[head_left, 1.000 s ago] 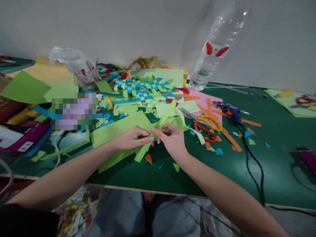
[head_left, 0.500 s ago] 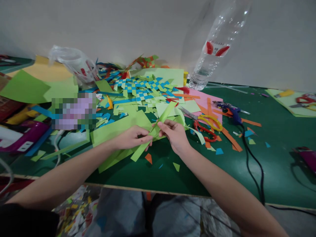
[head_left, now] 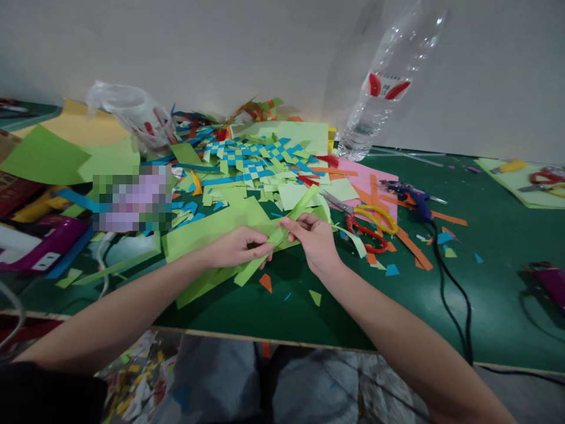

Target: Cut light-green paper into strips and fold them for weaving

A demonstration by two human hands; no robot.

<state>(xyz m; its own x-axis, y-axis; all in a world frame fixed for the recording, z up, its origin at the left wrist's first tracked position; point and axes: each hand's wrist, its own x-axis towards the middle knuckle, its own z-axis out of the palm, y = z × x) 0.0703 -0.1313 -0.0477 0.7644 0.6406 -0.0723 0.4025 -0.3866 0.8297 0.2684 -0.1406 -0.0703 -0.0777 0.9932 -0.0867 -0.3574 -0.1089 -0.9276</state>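
Observation:
Between my two hands a light green paper strip [head_left: 279, 235] is held slantwise, its lower end [head_left: 248, 272] pointing toward me. My left hand [head_left: 243, 245] pinches the strip near its lower half, thumb on top. The fingers of my right hand [head_left: 311, 234] close on it a little higher up. Under my hands lie green paper sheets [head_left: 212, 235] on the table. Just right of my right hand are scissors with red and yellow handles [head_left: 375, 218]. Behind the hands is a heap of blue and green woven paper strips [head_left: 260, 156].
A tilted clear plastic bottle [head_left: 379, 100] stands at the wall. To the right lie a blue glue gun [head_left: 421, 209] with a black cord and orange strips [head_left: 415, 250]. A plastic cup in a bag [head_left: 136, 118] and a purple device [head_left: 48, 241] are at the left.
The strip's upper end has shifted slightly right and down. Both hands keep their grip and have barely moved.

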